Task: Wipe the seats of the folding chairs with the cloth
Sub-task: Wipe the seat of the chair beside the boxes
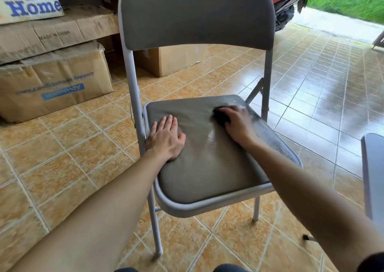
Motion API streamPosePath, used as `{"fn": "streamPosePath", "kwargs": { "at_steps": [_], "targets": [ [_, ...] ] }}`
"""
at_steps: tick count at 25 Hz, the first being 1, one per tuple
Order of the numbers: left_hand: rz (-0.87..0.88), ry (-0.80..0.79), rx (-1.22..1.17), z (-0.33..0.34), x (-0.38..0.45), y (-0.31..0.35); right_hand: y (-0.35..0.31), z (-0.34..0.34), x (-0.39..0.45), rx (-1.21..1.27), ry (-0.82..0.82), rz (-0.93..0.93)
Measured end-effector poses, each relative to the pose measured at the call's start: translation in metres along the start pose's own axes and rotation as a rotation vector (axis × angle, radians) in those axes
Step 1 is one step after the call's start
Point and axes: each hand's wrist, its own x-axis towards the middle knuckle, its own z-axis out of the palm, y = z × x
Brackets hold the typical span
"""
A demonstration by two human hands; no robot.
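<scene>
A grey folding chair stands open in front of me, its padded seat (209,167) facing up and its backrest (197,14) upright behind. My left hand (166,138) lies flat and open on the seat's left side, fingers apart. My right hand (236,122) presses a dark cloth (219,113) onto the far right part of the seat; most of the cloth is hidden under the fingers. A wet, shiny streak (211,136) shows on the seat between my hands.
Stacked cardboard boxes (52,80) stand at the left, another box (172,61) behind the chair. A second grey chair's edge (372,174) shows at the right. A scooter (291,3) is parked at the back. The tiled floor (332,97) looks wet.
</scene>
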Motion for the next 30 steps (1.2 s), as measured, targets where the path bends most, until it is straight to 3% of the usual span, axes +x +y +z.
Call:
{"fn": "streamPosePath", "kwargs": {
  "at_steps": [4, 6, 8, 11, 14, 16, 19, 22, 24, 27, 28, 30],
  "targets": [
    [-0.002, 0.006, -0.002, 0.001, -0.001, 0.0, 0.053, -0.013, 0.028, -0.015, 0.06, 0.443],
    [-0.001, 0.007, 0.0, 0.002, 0.0, -0.001, 0.036, -0.011, 0.041, 0.026, 0.052, 0.49],
    [0.002, 0.004, -0.003, 0.002, 0.001, -0.001, 0.0, 0.0, 0.051, 0.132, 0.006, 0.355],
    [0.003, 0.008, 0.013, 0.001, -0.001, 0.0, -0.063, 0.025, 0.042, 0.206, -0.178, -0.064],
    [0.007, 0.004, 0.002, -0.002, -0.002, 0.0, -0.05, 0.024, 0.043, 0.148, -0.158, -0.203],
    [0.008, 0.015, -0.005, -0.001, -0.003, 0.0, -0.003, 0.02, 0.056, 0.054, -0.084, -0.075],
    [0.009, 0.027, 0.003, 0.002, -0.004, 0.001, 0.06, 0.011, 0.085, -0.029, -0.031, 0.307],
    [0.008, 0.044, 0.0, 0.002, -0.002, 0.0, 0.043, 0.022, 0.116, 0.022, -0.035, 0.502],
    [0.011, 0.047, -0.002, 0.002, 0.0, 0.0, -0.002, 0.037, 0.129, 0.112, -0.095, 0.35],
    [0.011, 0.051, 0.009, 0.002, -0.001, -0.001, -0.055, 0.062, 0.123, 0.206, -0.249, -0.093],
    [0.011, 0.05, 0.01, 0.002, -0.001, -0.001, -0.054, 0.065, 0.12, 0.204, -0.276, -0.178],
    [0.011, 0.041, 0.008, 0.003, -0.002, -0.002, -0.023, 0.056, 0.118, 0.132, -0.217, -0.179]
  ]
}}
